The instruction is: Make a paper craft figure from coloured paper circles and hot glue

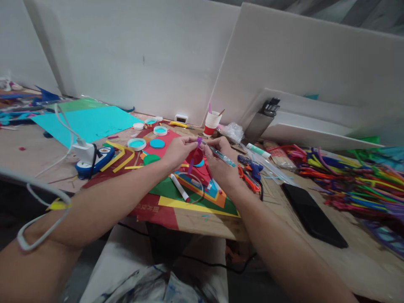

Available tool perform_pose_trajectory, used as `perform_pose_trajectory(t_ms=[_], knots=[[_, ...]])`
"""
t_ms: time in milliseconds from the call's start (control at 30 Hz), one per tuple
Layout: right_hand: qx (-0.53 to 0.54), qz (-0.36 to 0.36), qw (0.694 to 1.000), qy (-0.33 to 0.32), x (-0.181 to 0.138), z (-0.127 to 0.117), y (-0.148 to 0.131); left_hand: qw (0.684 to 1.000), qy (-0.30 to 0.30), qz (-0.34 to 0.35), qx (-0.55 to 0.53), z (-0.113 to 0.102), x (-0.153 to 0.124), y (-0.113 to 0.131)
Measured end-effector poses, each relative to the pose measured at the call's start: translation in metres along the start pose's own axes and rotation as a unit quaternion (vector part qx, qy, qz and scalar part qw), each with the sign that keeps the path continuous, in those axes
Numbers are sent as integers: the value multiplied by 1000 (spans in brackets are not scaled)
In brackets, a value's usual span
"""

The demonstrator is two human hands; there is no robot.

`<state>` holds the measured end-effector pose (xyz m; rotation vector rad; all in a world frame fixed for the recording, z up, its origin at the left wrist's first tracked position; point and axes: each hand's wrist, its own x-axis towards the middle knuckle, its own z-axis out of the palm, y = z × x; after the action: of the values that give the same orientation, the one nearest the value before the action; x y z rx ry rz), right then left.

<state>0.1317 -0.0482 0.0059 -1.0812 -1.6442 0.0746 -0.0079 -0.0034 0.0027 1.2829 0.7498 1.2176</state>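
Observation:
My left hand [178, 150] pinches a small purple strip [198, 142] at its top, above a red paper disc [195, 156] held between both hands. My right hand [221, 162] is closed around a clear teal pen [221, 156] that points right, its fingers also touching the purple strip. Both hands hover over stacked coloured paper sheets [195, 198] in red, green, yellow and orange. A white marker with a red cap [179, 188] lies on the green sheet just below my left hand.
White lids with blue discs [136, 144] lie at the back left beside a large cyan sheet [85, 122]. A paper cup [212, 122], a blue glue gun [251, 166], a black phone [312, 214] and a heap of pipe cleaners [353, 185] stand to the right. A charger and cable [85, 151] lie at the left.

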Motion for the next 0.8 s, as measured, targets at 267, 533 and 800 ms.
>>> perform_pose_trajectory(t_ms=[267, 533, 800], knots=[[-4, -7, 1000, 5, 0, 0, 0, 1000, 10, -11, -8, 1, 0, 1], [4, -4, 1000, 3, 0, 0, 1, 1000, 5, 1, -2, 0, 0, 1], [3, -8, 1000, 3, 0, 1, 1, 1000, 4, 2, -2, 0, 1, 1]])
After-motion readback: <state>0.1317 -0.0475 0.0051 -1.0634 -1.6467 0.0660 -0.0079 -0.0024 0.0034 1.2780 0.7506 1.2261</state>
